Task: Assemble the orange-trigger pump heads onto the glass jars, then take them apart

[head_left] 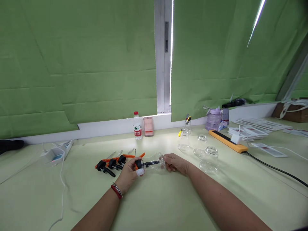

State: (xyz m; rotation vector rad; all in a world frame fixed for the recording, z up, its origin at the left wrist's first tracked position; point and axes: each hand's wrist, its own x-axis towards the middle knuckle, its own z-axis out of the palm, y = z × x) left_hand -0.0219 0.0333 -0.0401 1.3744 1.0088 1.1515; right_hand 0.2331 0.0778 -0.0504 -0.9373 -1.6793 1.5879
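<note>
Pale tabletop spreads from six o'clock. Toward seven, the left hand pinches a black cap; toward five, the right hand closes its fingers on a clear bottle, sideways at six. Green curtains hang beyond, at eleven and one.

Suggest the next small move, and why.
Perhaps ease the black cap squarely against the clear bottle: the left hand holds the cap, the right hand grips the bottle, and the black stem shows within its outline. Full seating can't be judged.
</note>
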